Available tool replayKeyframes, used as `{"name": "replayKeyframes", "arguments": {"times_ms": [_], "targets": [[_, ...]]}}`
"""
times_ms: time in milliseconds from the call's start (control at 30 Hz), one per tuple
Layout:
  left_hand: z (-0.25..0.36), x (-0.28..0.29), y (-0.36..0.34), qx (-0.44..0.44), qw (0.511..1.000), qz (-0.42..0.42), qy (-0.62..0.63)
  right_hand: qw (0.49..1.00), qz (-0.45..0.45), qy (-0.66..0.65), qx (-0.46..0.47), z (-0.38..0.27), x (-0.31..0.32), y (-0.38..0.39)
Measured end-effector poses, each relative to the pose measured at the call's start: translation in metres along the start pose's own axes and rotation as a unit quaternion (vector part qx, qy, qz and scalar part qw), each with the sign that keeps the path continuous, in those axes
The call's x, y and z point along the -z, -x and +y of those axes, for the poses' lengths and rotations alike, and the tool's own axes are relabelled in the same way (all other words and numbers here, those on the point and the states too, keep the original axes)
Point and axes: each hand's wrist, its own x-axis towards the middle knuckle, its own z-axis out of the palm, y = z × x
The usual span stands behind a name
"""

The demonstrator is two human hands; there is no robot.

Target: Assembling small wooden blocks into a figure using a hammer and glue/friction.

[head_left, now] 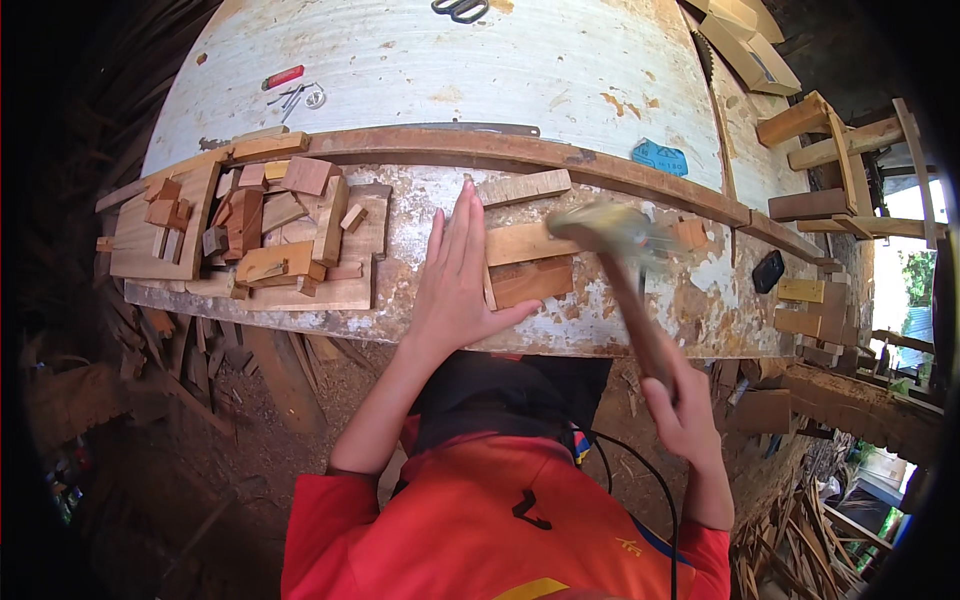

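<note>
Red shirt (450, 490) btm | R fingers (662, 408) clenched on hammer (633, 312), axis fwd-L, head away | L fingers (457, 238) released, beside wood blks (532, 284)

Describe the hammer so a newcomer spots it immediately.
Find the paint-worn workbench, then the right hand just off its near edge. The hammer is in that grip. Unlike the loose wood pieces nearby, it has a long brown handle and a motion-blurred head.
</note>
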Motion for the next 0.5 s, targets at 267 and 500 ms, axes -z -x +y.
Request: {"name": "replayKeyframes", "arguments": {"times_ms": [267,500], "targets": [[-0.001,0.003,-0.002,0.013,1.0,0.0,0.003,0.997,-0.076,-0.014,0.016,0.007,-0.016,-0.001],[-0.002,0.003,0.002,0.017,1.0,-0.001,-0.018,0.974,0.021,-0.215,-0.067,0.035,-0.042,0.012]]}}
